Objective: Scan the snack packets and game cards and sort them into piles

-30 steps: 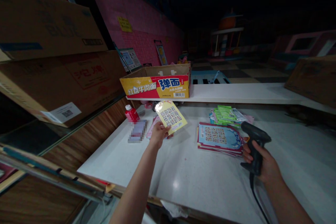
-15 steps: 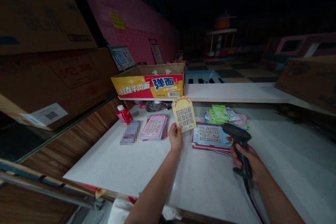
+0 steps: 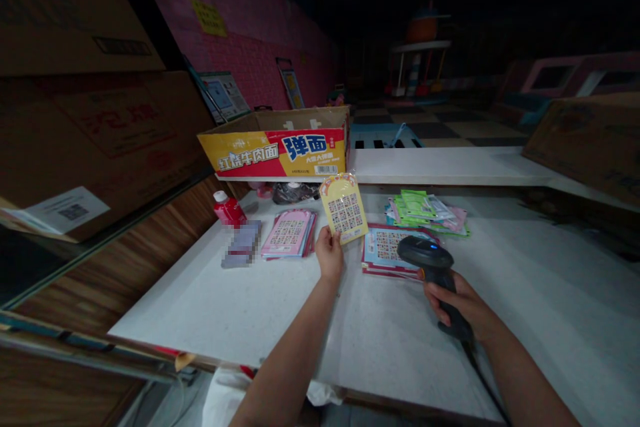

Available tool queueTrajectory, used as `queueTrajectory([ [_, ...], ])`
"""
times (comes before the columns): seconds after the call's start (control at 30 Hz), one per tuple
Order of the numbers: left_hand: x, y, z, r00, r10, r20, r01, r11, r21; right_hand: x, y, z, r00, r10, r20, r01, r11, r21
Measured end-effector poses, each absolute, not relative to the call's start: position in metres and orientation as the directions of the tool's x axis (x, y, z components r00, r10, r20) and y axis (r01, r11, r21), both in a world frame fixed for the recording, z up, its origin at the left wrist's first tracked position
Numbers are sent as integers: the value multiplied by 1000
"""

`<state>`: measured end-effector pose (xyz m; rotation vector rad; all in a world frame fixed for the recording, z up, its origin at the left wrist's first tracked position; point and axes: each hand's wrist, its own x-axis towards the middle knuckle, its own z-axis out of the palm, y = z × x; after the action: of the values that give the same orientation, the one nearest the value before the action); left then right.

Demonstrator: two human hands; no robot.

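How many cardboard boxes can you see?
4: an upper box stacked on a lower box at left, a beef noodle box on the white shelf, and a brown box far right. Darkness may hide more.

I have: left hand (image 3: 330, 255), pinching one yellow card (image 3: 345, 205); right hand (image 3: 467, 303), gripping one scanner (image 3: 423, 253), blue light (image 3: 432, 247) lit; on the counter (image 3: 235, 310), pink cards (image 3: 288, 232), blue cards (image 3: 384, 247), bottle (image 3: 231, 211).
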<state>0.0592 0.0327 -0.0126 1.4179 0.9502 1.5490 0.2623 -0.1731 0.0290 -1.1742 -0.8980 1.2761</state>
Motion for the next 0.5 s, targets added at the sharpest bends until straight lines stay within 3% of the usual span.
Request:
queueTrajectory([
  [0.27,56,24,3,-112,916,384,158,-365,917,260,-175,28,125,988,-87,-285,-48,-957],
  [0.37,57,26,-2,-115,912,394,149,-376,915,260,-175,27,138,987,-84,-289,-41,-956],
  [0.5,58,32,-11,-56,918,393,-3,-394,919,261,-174,27,116,989,-93,-272,-59,-960],
])
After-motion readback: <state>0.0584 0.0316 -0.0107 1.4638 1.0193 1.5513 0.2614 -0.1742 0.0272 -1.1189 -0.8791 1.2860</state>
